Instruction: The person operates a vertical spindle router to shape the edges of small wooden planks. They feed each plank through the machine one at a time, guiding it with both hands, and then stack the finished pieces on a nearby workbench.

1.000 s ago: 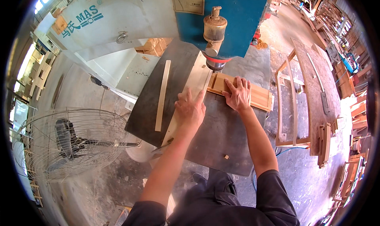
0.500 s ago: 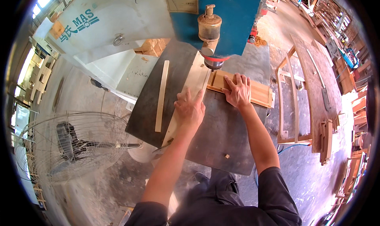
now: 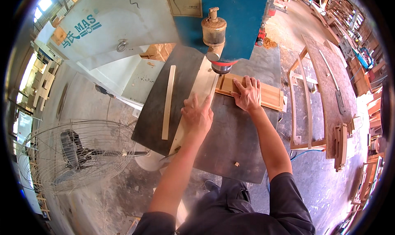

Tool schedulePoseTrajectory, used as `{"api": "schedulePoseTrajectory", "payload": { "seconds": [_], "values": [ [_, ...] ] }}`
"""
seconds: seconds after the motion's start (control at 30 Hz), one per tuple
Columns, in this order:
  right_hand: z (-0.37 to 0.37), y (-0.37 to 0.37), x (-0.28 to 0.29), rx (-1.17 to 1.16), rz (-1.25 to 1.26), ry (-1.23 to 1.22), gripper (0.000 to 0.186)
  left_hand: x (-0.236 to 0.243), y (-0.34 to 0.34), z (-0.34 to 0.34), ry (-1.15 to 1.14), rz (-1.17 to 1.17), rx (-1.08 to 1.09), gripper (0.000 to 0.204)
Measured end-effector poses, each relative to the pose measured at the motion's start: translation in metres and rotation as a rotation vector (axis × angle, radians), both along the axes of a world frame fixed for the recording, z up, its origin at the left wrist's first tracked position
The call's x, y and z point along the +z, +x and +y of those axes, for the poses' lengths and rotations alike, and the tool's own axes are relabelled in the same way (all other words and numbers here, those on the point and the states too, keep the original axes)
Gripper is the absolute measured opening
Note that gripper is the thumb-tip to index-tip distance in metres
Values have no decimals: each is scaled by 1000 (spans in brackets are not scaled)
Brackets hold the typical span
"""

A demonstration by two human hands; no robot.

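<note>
A dark metal table (image 3: 224,142) filled the middle of the view, its top dull and faintly smudged. A long pale board (image 3: 201,87) ran across it on a slant, and the person's left hand (image 3: 197,115) lay on this, palm down, fingers parted and stretched forward, closed around nothing. The right hand (image 3: 247,94) rested on a flat wooden piece (image 3: 270,97), its fingers spread over the top, the thumb held out toward the left. That piece lay on the table just to the right of the board; whether its left end touched the board's edge could not be made out.

Above that end hung a dark round chuck (image 3: 221,68) under a red ring, part of a machine with a blue front (image 3: 242,25) and a large off-white panel (image 3: 140,25). A brownish see-through cup (image 3: 214,32) was fixed to the blue part. Left of the board lay a thin wood strip (image 3: 168,105), and near the table's lower edge a small wood chip (image 3: 237,164).

The concrete floor (image 3: 119,198) was stained and scuffed. At the left stood a fan (image 3: 76,152) in a wire cage. At the right was a wide brown panel (image 3: 335,91) beside a wooden frame (image 3: 306,111), with a blue hose (image 3: 306,152) on the floor below and stacked timber (image 3: 373,124) along the far right.
</note>
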State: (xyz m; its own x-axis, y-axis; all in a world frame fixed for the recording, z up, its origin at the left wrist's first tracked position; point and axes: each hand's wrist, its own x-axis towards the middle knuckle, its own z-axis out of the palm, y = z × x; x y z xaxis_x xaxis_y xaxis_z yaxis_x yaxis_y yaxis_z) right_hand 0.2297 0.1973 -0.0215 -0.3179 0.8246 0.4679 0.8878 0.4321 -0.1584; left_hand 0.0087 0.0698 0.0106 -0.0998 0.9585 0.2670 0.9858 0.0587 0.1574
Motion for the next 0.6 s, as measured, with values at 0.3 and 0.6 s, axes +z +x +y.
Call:
{"api": "schedulePoseTrajectory", "payload": {
  "seconds": [0.3,0.6],
  "values": [
    [-2,-2,4,-17,-8,17,60,-3,0,0,-9,-7,10,60],
    [-1,-3,4,-23,-7,13,61,-1,1,0,1,-1,12,59]
  ]
}}
